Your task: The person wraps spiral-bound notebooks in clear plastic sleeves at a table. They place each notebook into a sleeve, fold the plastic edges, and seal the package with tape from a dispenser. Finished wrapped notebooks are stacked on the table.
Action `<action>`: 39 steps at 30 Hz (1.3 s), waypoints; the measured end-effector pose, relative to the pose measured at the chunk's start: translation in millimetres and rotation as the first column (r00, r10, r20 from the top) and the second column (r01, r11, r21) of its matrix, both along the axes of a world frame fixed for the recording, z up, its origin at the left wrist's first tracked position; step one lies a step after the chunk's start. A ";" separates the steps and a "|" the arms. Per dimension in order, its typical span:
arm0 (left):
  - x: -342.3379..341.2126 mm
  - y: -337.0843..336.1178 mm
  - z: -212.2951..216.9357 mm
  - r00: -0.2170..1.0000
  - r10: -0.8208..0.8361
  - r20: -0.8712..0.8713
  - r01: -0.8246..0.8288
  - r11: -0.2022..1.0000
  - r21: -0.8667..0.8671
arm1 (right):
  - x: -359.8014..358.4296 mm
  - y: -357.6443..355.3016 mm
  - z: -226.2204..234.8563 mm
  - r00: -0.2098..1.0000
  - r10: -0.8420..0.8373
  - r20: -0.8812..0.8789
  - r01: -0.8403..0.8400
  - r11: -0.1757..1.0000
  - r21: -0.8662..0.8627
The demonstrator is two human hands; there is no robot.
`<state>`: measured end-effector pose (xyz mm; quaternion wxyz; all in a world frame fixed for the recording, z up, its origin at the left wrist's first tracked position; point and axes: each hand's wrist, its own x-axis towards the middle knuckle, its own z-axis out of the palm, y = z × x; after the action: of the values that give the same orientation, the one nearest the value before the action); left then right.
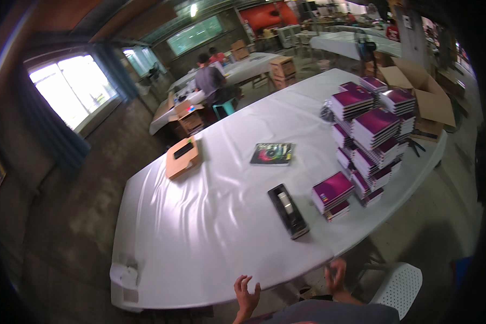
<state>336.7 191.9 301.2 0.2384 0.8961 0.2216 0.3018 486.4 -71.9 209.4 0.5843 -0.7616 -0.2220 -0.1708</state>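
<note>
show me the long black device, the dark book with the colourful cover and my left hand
Long black device [294, 219]: head view, on its black body.
Dark book [272, 155]: head view, middle of its cover.
Left hand [245, 295]: head view, middle of the hand.

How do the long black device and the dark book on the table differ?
The long black device is narrow, with a pale part on top; the dark book is broader, with a multicoloured cover. The device lies closer to the camera; the book lies farther away. Both rest on the white table cover.
</note>
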 end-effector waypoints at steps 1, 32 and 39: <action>10.6 -6.9 -7.9 0.997 -0.076 -0.035 0.077 0.996 0.038 | -27.8 -36.3 -5.4 0.995 -0.016 -0.097 0.002 0.990 -0.142; 46.1 27.1 -19.9 0.656 -0.500 -0.565 0.613 0.790 0.013 | -96.1 -255.9 -316.4 0.638 -0.560 -0.529 -0.769 -0.504 -0.393; 11.4 102.3 -15.0 0.627 -0.535 -0.567 0.623 0.780 -0.048 | -139.0 -170.9 -298.6 0.718 -0.440 -0.539 -0.685 -0.306 -0.661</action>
<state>348.1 294.2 286.2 0.1789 0.9818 -0.0442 -0.0466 347.4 -242.9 -89.2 -0.2314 -0.8569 -0.1335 0.4407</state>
